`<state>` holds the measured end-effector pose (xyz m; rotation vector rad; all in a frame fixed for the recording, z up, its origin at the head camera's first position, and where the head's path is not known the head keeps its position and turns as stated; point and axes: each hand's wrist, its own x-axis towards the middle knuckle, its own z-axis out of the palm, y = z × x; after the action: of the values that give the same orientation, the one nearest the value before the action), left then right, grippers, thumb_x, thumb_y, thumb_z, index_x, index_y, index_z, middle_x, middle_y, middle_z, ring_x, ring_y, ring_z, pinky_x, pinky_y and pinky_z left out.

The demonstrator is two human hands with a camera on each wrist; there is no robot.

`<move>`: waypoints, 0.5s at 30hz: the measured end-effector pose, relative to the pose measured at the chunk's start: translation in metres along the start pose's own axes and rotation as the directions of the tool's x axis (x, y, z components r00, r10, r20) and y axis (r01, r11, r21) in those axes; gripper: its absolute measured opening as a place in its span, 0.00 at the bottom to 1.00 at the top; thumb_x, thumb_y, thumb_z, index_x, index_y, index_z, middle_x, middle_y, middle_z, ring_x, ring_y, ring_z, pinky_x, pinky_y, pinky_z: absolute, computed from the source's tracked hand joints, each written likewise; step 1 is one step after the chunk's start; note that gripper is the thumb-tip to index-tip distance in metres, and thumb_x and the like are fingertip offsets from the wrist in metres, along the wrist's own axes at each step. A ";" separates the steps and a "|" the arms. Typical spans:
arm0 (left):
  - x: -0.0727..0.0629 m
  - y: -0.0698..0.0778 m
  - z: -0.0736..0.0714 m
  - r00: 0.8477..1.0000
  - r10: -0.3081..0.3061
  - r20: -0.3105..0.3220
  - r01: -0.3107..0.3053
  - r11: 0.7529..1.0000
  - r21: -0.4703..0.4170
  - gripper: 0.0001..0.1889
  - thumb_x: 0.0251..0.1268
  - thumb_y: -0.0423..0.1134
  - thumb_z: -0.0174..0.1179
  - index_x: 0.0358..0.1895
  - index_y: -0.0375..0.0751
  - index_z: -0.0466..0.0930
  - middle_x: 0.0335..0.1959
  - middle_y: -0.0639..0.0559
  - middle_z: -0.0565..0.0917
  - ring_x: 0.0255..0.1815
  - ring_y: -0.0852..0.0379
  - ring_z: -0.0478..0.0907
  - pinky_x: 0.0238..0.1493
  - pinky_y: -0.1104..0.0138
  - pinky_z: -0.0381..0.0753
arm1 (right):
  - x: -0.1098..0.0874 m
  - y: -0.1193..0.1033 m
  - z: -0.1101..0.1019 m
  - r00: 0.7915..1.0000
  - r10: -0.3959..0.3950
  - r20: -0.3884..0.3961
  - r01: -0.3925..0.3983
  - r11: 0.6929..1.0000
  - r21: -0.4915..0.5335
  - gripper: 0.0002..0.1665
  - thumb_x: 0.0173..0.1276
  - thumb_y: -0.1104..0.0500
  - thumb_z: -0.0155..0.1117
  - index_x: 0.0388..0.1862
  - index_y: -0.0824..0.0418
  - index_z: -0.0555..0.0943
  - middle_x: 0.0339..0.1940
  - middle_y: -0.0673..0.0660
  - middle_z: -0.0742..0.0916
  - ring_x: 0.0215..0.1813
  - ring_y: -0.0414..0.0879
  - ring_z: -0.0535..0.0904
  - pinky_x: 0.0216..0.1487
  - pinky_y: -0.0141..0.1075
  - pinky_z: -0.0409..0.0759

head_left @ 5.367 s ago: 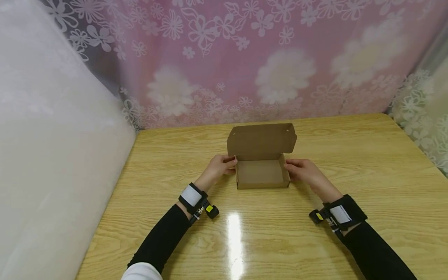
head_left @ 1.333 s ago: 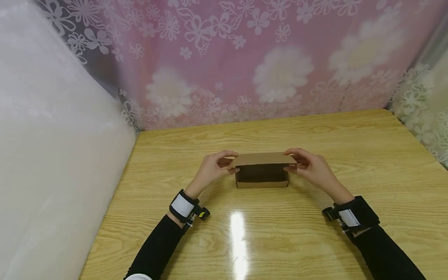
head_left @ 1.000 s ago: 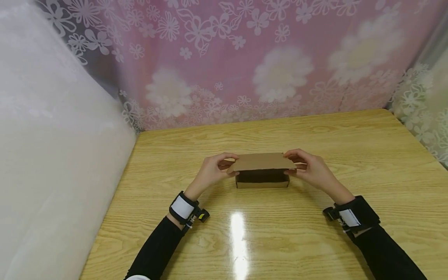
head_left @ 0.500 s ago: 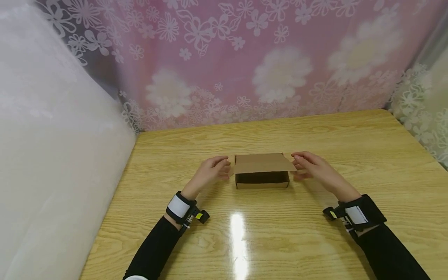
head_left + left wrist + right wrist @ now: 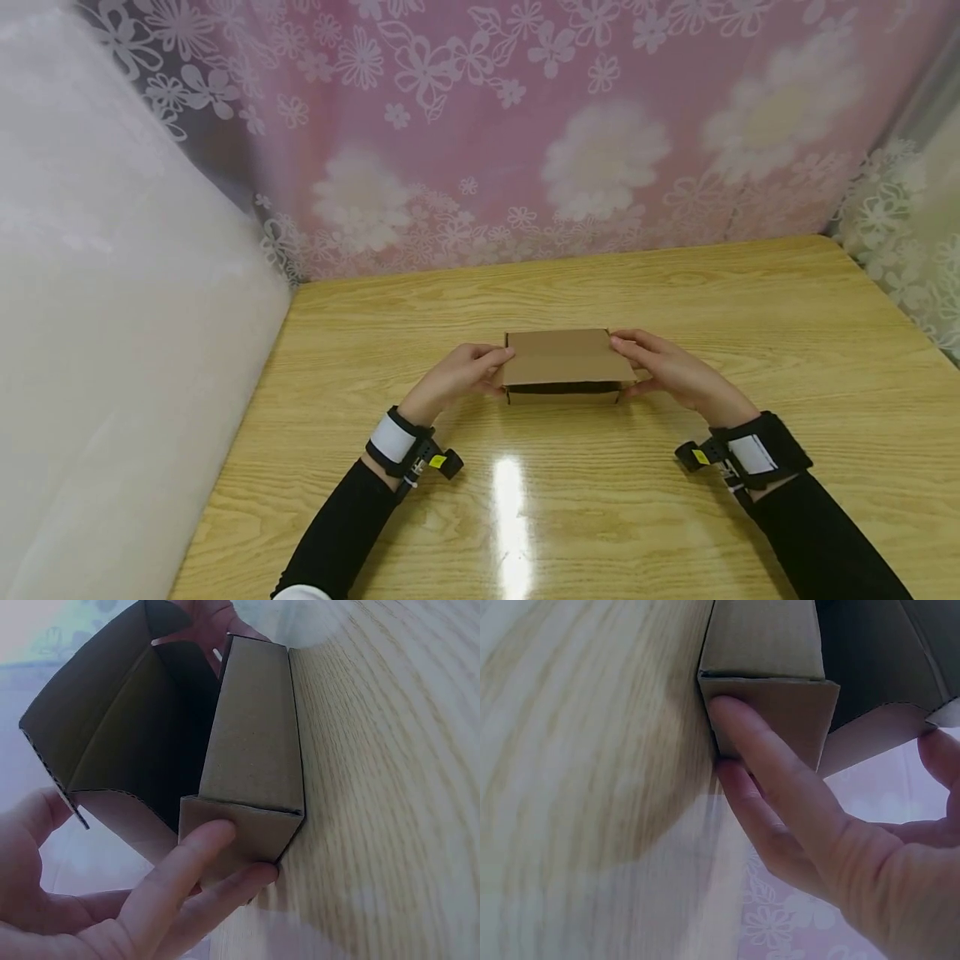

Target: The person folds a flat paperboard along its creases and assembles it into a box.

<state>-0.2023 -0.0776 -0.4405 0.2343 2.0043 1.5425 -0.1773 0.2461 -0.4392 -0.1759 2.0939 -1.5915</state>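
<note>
A small brown cardboard box (image 5: 562,399) sits on the table, its hinged lid (image 5: 567,357) tipped forward with a dark slot left above the front wall. At its left end is my left hand (image 5: 456,377), thumb at the lid's edge and fingers lower on the side. My right hand (image 5: 678,375) grips the right end in much the same way. In the left wrist view two fingertips of the left hand (image 5: 150,904) press the box's end wall. The right wrist view has the right hand's fingers (image 5: 780,769) against the opposite end wall, thumb up by the lid flap.
The wood-grain table (image 5: 360,333) spreads around the box, with a bright reflection in front of it. Behind hangs a pink flowered curtain (image 5: 480,142). A white sheet (image 5: 127,333) borders the left side. Both wrists wear black straps with small cameras.
The lid, upright at first, has swung forward and down over the box. Both hands drew slightly off the lid half a second ago and have come back onto the box's ends.
</note>
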 end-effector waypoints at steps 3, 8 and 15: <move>0.000 0.000 0.000 1.000 -0.007 0.002 0.007 1.000 -0.012 0.32 0.77 0.51 0.53 0.73 0.32 0.63 0.31 0.50 0.70 0.37 0.53 0.81 0.54 0.59 0.83 | 0.000 0.001 0.000 1.000 -0.010 0.005 0.010 1.000 0.005 0.43 0.82 0.44 0.44 0.80 0.69 0.46 0.79 0.74 0.52 0.75 0.79 0.43 0.53 0.51 0.83; 0.000 -0.001 0.000 1.000 -0.007 -0.017 0.007 0.999 0.031 0.34 0.76 0.51 0.55 0.75 0.33 0.61 0.50 0.46 0.77 0.54 0.54 0.77 0.57 0.58 0.81 | -0.001 0.003 0.000 1.000 -0.029 0.013 0.029 1.000 0.000 0.42 0.82 0.46 0.47 0.80 0.68 0.45 0.78 0.75 0.54 0.76 0.78 0.44 0.57 0.55 0.80; -0.001 -0.002 0.001 0.999 -0.017 -0.039 0.021 0.995 0.095 0.34 0.74 0.49 0.59 0.75 0.35 0.62 0.67 0.40 0.75 0.65 0.46 0.76 0.60 0.56 0.79 | -0.002 0.005 0.000 0.999 -0.031 0.008 0.031 0.998 -0.045 0.42 0.82 0.47 0.48 0.81 0.67 0.45 0.76 0.75 0.60 0.76 0.73 0.52 0.61 0.58 0.74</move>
<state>-0.2006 -0.0778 -0.4421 0.2246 2.1067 1.4513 -0.1745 0.2488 -0.4433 -0.2307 2.1324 -1.5602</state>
